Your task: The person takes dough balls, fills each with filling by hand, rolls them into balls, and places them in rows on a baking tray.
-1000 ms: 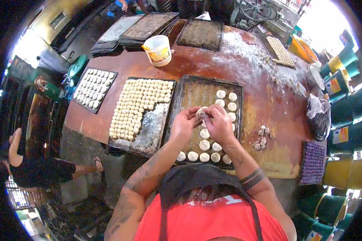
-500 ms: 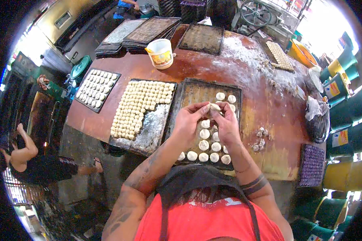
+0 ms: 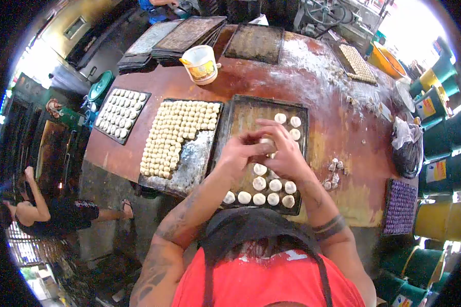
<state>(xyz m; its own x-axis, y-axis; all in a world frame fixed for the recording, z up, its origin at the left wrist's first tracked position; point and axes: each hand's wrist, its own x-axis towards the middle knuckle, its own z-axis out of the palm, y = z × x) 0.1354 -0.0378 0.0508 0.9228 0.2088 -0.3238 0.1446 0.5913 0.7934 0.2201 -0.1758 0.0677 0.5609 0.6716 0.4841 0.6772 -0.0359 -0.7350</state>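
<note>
Over a dark baking tray my two hands meet around a small pale dough ball, which the fingers partly hide. My left hand is closed on its left side. My right hand curls over it from the right, fingers bent across the top. Below and beyond the hands, several round dough balls sit in loose rows on the same tray. On the left, another tray carries many smaller dough pieces packed close together, with bare metal at its lower right.
A white tub stands behind the trays, near stacked baking trays. Dough scraps lie right of my tray. A purple tray and plastic bag are at the right edge. Another person is at the left.
My right hand's fingers have folded over the dough ball, which both hands held at their fingertips before. The person at the left has shifted slightly.
</note>
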